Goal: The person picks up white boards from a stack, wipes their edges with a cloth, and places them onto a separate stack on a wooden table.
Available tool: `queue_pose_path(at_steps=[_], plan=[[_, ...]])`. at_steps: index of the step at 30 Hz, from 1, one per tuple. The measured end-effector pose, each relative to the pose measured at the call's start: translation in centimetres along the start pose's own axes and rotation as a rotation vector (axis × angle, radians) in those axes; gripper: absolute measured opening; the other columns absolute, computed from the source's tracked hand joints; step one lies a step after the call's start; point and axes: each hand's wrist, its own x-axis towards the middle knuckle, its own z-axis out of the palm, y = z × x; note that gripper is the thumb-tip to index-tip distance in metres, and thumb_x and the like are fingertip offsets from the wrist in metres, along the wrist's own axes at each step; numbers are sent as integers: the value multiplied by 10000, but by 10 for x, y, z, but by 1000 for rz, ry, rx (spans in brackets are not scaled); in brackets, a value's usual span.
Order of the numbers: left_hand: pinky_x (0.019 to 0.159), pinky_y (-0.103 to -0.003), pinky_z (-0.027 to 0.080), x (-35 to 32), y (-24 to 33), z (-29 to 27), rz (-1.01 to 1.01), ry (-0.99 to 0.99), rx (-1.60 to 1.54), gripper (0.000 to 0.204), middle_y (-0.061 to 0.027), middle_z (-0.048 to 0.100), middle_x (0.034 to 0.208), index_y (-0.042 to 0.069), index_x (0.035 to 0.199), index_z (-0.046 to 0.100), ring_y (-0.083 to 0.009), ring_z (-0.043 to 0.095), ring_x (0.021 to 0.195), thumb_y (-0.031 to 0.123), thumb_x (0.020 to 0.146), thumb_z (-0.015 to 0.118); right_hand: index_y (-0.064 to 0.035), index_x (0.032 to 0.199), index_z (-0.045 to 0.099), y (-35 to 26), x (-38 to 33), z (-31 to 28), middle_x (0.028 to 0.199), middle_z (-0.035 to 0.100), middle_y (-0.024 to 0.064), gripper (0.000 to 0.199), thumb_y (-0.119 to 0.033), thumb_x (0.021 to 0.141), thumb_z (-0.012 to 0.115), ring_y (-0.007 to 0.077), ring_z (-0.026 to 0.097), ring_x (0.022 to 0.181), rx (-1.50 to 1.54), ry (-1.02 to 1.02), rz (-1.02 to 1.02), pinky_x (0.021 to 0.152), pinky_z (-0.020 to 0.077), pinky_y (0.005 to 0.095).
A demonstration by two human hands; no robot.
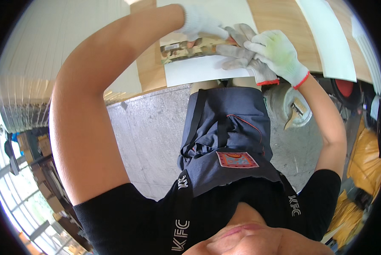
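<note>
My left hand [201, 22], in a white knit glove, reaches in from the upper left over a printed strip [182, 50] with a brown and green picture. Its thumb and finger are apart, with bare fingertips against the strip and beside a loose grey work glove [235, 55]. That glove has a ribbed, red-edged cuff and lies partly across the strip. My right hand [277, 53], in a white glove with a yellow-green stain, has its fingers closed over the grey glove's middle. Under the strip is a white sheet [199, 71].
A wood-coloured tabletop [284, 21] carries another white sheet [326, 38] on the right and a tall stack of pale sheets [84, 42] on the left. Below the table edge, a round pail [299, 123] holds a brush [293, 114]. Yellow sacks [365, 157] lie at far right.
</note>
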Motion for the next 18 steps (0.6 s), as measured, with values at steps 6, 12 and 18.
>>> queue_pose_path(at_steps=[6,12,18], plan=[[973,-414,468,1,29,-18,-385,59,-441,748,-158,598,1272,141,1338,530,-357,568,1156,324,672,818,-125,1087,619,-90,97,64,1004,608,30,331,-190,762,637,234,603,988,27,26,-76,848,466,379],[987,-393,455,-10,48,-41,-614,125,-792,687,-181,629,1243,70,1258,616,-360,562,1150,503,746,766,-102,945,686,-134,163,93,988,656,54,169,-180,799,655,220,665,956,22,-54,-26,767,555,344],[1002,-397,445,-9,29,-10,-469,288,-404,655,-198,630,1258,58,1248,648,-381,553,1159,536,805,722,-91,931,683,-123,139,65,924,657,79,141,-174,819,662,276,673,852,48,-215,109,732,562,387]])
